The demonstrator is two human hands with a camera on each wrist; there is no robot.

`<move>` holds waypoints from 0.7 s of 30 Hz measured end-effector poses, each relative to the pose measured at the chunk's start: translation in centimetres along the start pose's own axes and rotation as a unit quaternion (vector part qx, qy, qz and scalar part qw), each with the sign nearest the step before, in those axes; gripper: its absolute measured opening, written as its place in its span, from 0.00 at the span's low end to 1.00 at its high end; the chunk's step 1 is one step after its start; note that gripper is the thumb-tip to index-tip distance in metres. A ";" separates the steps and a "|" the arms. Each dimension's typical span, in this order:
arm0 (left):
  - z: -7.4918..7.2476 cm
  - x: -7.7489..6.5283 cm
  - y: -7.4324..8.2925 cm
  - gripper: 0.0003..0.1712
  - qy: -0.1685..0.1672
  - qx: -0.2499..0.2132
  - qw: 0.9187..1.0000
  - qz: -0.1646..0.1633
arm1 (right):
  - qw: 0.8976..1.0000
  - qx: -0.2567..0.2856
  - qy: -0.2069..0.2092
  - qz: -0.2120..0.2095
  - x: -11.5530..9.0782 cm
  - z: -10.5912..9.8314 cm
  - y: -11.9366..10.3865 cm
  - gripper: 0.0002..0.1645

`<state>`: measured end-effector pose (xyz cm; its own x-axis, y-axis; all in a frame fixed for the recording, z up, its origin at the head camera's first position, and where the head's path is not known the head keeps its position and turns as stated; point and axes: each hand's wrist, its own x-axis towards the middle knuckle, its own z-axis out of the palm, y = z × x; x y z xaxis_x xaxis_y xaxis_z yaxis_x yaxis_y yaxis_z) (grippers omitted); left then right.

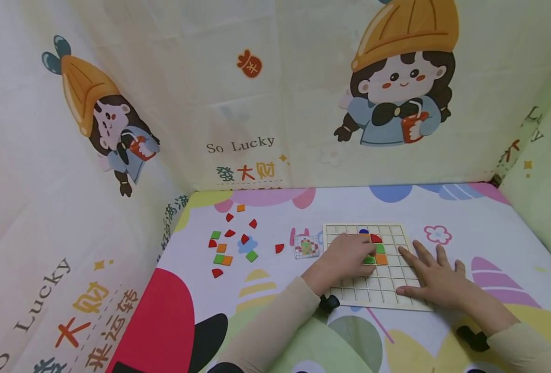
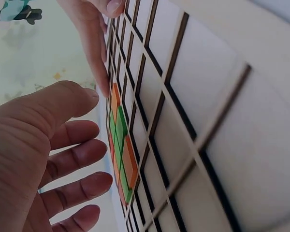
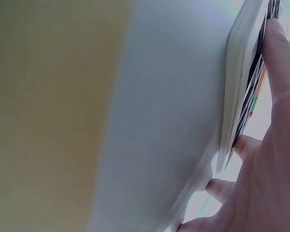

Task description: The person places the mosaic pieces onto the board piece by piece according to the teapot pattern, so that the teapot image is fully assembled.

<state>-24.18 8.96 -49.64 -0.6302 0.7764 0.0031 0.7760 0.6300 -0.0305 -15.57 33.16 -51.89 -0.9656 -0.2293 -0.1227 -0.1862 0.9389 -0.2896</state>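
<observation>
A pale wooden board (image 1: 354, 295) with a raised grid of square cells lies on the tablecloth. Several flat pieces sit in its cells, among them an orange square (image 1: 381, 259), a green square (image 1: 380, 248), a red quarter-round piece (image 1: 376, 238) and a blue one (image 1: 363, 231). My left hand (image 1: 345, 256) is over the board, beside these pieces and partly covering them. In the left wrist view its thumb and fingers (image 2: 82, 188) are apart, with nothing visible between them. My right hand (image 1: 443, 277) lies spread at the board's right side, thumb and fingertips touching it.
Left of the board lies a small pattern card (image 1: 306, 247) with a coloured grid picture. Farther left are scattered loose pieces, including a red quarter-round piece (image 1: 279, 248), a green square (image 1: 252, 256) and an orange square (image 1: 241, 207). Printed cloth walls (image 1: 303, 103) enclose the table.
</observation>
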 end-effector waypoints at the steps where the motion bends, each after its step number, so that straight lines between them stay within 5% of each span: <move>1: 0.0 -0.2 -0.1 0.13 0.000 0.003 1.000 -0.003 | 1.000 -0.001 0.000 0.001 0.0 0.0 0.0 0.67; 21: -0.3 -4.5 -2.9 0.15 0.002 -0.049 0.997 -0.054 | 1.000 0.000 -0.004 0.007 0.2 0.1 0.0 0.66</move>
<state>-23.61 3.65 -49.31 -0.7108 0.7034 0.0041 0.7019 0.7090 0.0682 -15.73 33.09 -51.96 -0.9667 -0.2182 -0.1335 -0.1728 0.9418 -0.2884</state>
